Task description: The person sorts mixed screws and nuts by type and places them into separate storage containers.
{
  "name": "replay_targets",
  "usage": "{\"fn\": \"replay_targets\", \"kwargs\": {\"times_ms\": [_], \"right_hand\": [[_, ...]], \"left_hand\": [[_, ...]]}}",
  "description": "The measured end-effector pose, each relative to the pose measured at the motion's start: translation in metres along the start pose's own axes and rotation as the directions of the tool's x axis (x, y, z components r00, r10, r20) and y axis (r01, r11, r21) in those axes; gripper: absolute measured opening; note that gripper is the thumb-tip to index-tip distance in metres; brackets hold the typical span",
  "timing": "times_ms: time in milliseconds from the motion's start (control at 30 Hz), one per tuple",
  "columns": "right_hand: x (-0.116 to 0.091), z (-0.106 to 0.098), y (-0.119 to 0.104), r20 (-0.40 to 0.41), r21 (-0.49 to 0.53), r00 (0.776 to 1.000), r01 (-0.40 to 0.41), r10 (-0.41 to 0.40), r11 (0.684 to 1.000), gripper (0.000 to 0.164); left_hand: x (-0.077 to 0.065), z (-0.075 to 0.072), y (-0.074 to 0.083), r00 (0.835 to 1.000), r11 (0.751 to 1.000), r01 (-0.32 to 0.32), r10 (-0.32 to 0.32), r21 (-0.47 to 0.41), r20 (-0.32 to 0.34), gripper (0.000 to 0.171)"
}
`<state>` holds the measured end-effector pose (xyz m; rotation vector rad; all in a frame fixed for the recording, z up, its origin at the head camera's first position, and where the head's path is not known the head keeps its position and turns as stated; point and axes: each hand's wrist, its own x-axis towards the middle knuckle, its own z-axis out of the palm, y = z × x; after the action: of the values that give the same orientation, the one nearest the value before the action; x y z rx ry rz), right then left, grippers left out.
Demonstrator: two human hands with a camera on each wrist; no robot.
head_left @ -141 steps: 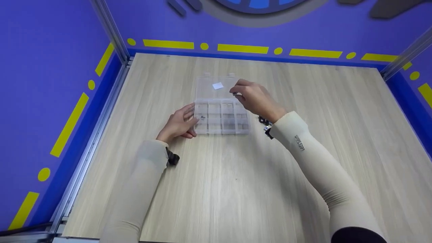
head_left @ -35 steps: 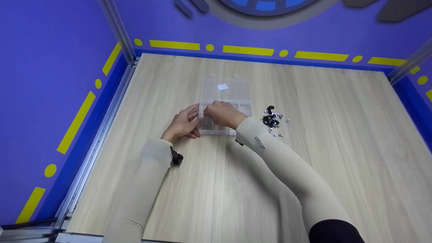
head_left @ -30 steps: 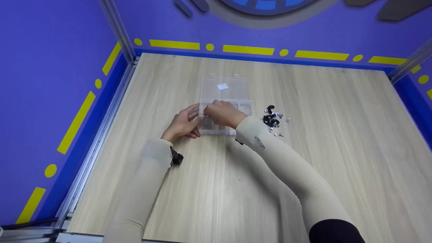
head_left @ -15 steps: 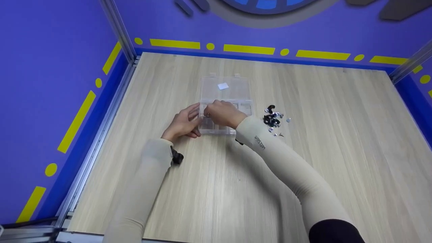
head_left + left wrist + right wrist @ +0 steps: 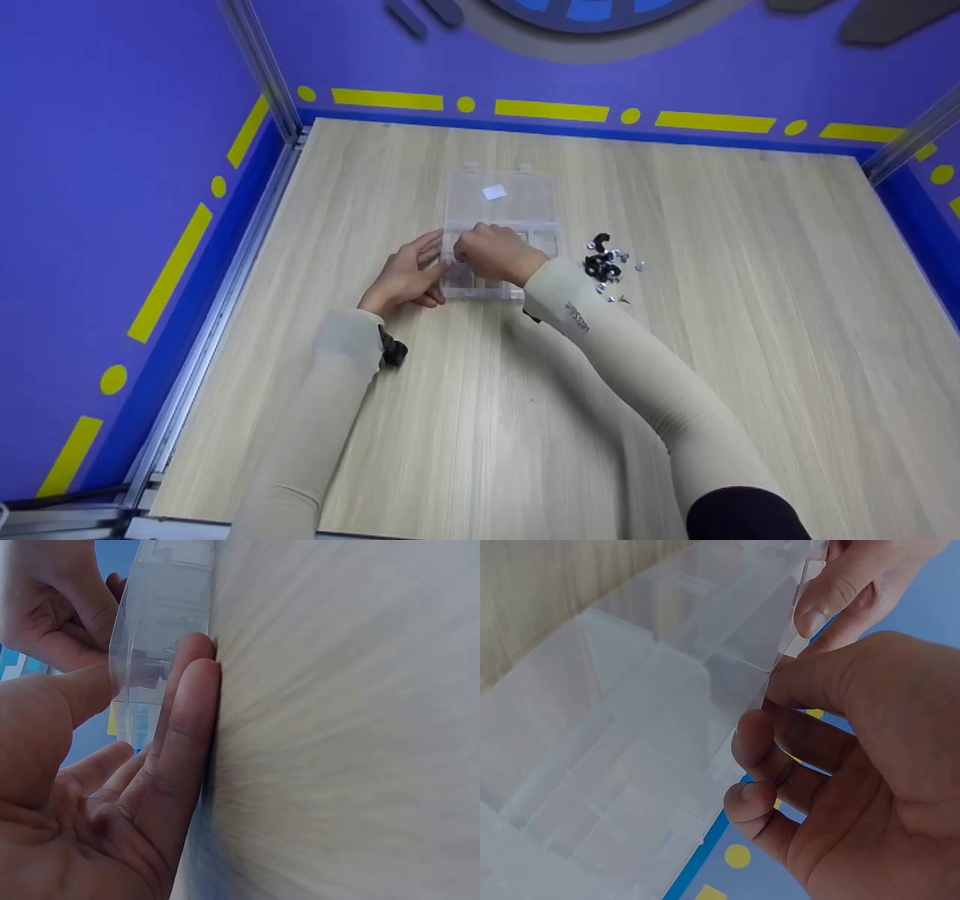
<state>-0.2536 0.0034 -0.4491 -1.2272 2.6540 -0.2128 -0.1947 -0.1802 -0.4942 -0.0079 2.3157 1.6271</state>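
A clear plastic compartment box (image 5: 517, 292) lies on the table with its lid (image 5: 525, 196) folded back, away from me. My left hand (image 5: 405, 276) holds the box's left edge, thumb over the rim and fingers along the outer side. Through the wall in the left wrist view, small metal pieces (image 5: 154, 676) show inside a left compartment. My right hand (image 5: 495, 253) reaches into the left compartments from above, fingers bent. In the right wrist view its thumb and index fingertips go behind the box wall, so I cannot tell whether they pinch anything.
Right of the box lies a loose pile of small black parts (image 5: 600, 268) and silver screws or nuts. A white paper slip (image 5: 494, 193) lies on the lid. Blue panels (image 5: 547, 82) with yellow marks stand behind the wooden table (image 5: 465, 420).
Over the longer span, my right hand has moved left from beside the lid, a small dark piece between its fingertips then, into the left compartments. During the last second both hands stay nearly still.
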Motion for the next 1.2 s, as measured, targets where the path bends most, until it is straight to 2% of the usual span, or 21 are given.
{"fn": "replay_targets", "kwargs": {"times_ms": [200, 367, 467, 633, 867, 1033, 1200], "right_hand": [[-0.002, -0.002, 0.003, -0.03, 0.038, 0.999, 0.041, -0.04, 0.998, 0.021], [-0.011, -0.008, 0.007, -0.117, 0.066, 0.987, 0.115, -0.107, 0.991, 0.021], [-0.019, -0.013, 0.013, -0.169, 0.082, 0.979, 0.133, -0.117, 0.988, 0.021], [-0.037, -0.017, 0.029, -0.245, 0.092, 0.965, 0.115, -0.089, 0.989, 0.021], [-0.065, -0.017, 0.064, -0.341, 0.084, 0.939, 0.083, -0.049, 0.993, 0.019], [-0.083, -0.012, 0.086, -0.37, 0.11, 0.929, 0.055, -0.01, 0.992, 0.018], [-0.101, -0.006, 0.102, -0.368, 0.127, 0.929, 0.013, 0.035, 0.992, 0.018]], "left_hand": [[0.0, 0.0, 0.001, 1.0, 1.0, -0.006, 0.006, 0.004, 0.001, 0.067], [-0.001, 0.0, -0.001, 1.0, 1.0, -0.013, 0.013, -0.002, 0.008, 0.067], [-0.001, 0.0, -0.001, 1.0, 1.0, -0.007, 0.007, -0.009, 0.006, 0.066], [-0.001, 0.0, 0.0, 1.0, 0.999, 0.015, -0.015, -0.036, 0.011, 0.066], [0.0, -0.001, 0.001, 1.0, 0.998, 0.017, -0.016, -0.067, 0.019, 0.068], [0.0, 0.0, 0.001, 1.0, 0.998, 0.023, -0.022, -0.059, 0.017, 0.068], [-0.001, 0.001, 0.001, 0.999, 0.998, 0.032, -0.031, -0.062, 0.013, 0.068]]}}
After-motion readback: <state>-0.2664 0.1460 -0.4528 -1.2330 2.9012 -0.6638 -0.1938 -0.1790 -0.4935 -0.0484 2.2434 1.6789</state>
